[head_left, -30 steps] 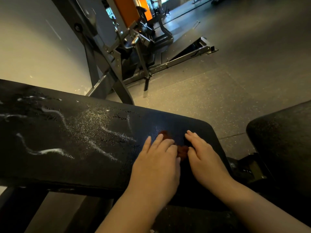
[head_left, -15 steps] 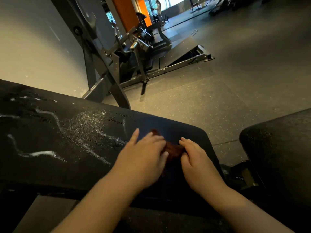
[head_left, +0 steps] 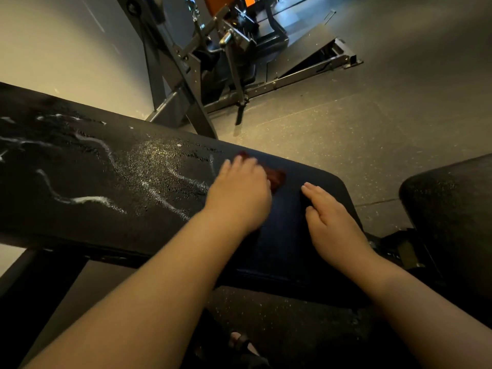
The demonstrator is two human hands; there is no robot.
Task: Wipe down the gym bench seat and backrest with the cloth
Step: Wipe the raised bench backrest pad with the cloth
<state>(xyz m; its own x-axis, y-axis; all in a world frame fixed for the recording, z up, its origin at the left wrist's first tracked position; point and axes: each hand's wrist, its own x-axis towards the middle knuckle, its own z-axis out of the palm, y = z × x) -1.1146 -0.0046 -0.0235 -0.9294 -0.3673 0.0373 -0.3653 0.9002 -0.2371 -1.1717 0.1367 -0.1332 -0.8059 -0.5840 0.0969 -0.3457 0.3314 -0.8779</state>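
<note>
Two hands: both palms down on the long pad (head_left: 287, 235), near each other, not touching.
Left hand (head_left: 239, 193): flat, fingers straight and close together, pressing on the cloth (head_left: 275, 177); no finger curled round it.
Right hand (head_left: 331, 217): flat on the bare pad, fingers straight, holding nothing; apart from the cloth.
Cloth: dark red, small, mostly hidden under the left fingers; one corner out between the two hands, one tip just beyond the left fingertips.
Long pad: black, under both hands; dark and free of streaks between them and around the right hand.
Foam streaks (head_left: 87, 199): white lines and fine droplets on the pad, left of the left hand, reaching close to its thumb side (edge there a little blurred).
Second pad (head_left: 452, 209): black, right of the right hand, across a gap; seat or backrest, cannot tell.
Machine (head_left: 231, 62): dark metal frame, well beyond the left fingertips.
Floor (head_left: 346, 134): speckled, beyond the right hand.
Foot in sandal (head_left: 239, 344): low, between the two forearms.
</note>
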